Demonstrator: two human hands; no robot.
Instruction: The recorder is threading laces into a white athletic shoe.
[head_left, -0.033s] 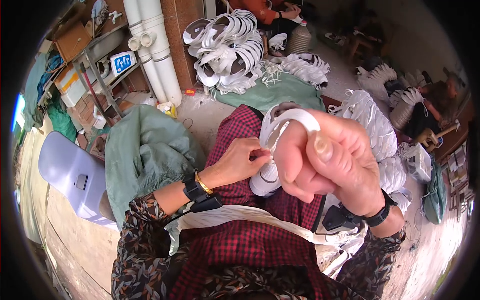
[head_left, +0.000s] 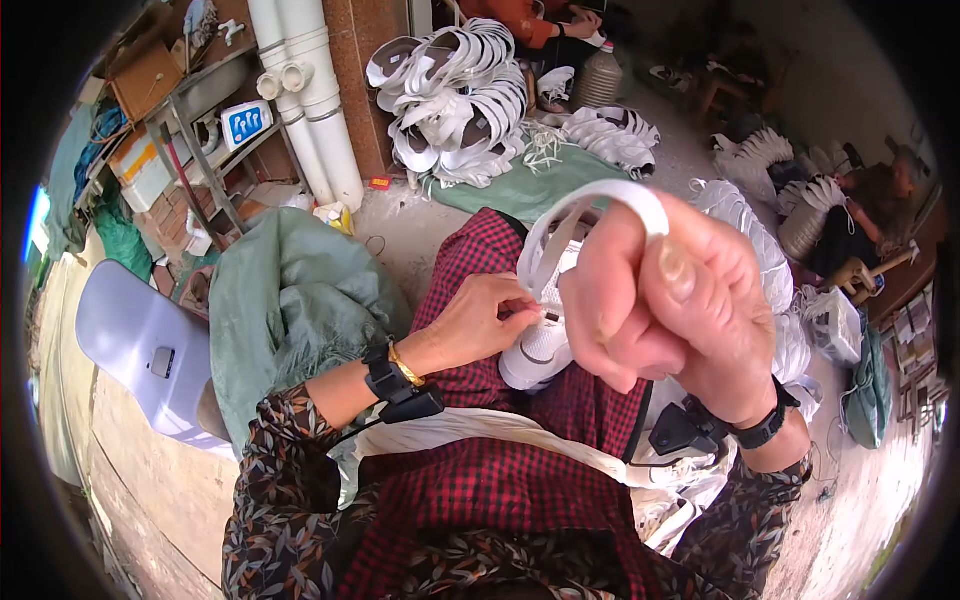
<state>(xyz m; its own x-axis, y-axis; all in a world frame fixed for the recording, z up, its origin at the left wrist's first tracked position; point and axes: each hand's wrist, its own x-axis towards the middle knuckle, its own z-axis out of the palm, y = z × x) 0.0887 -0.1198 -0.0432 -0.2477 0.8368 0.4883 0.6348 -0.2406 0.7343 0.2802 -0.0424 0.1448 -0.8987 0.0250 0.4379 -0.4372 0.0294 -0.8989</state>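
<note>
A white shoe [head_left: 535, 358] rests on my lap, on a red and black checked apron [head_left: 440, 490]. My left hand [head_left: 480, 318] is at the shoe's upper, thumb and forefinger pinched together; what lies between them is too small to make out. Raised close to the camera, my right hand [head_left: 675, 300] is closed round a flat white shoelace [head_left: 605, 190]. The lace bends in a wide loop from this fist down toward the shoe by my left fingertips. Part of the shoe is hidden behind the right hand.
Piled white shoe uppers [head_left: 450, 100] lie ahead, near a green sack [head_left: 550, 180]. More white pieces [head_left: 765, 270] are at the right. On my left stand a bunched green sheet [head_left: 300, 290] and a pale plastic chair [head_left: 140, 340]. Another person's hands [head_left: 580, 22] are working at the far side.
My right hand has shifted slightly to the right with the shoelace. The loop stands wider, and more of the shoe's upper shows. My left hand has hardly moved.
</note>
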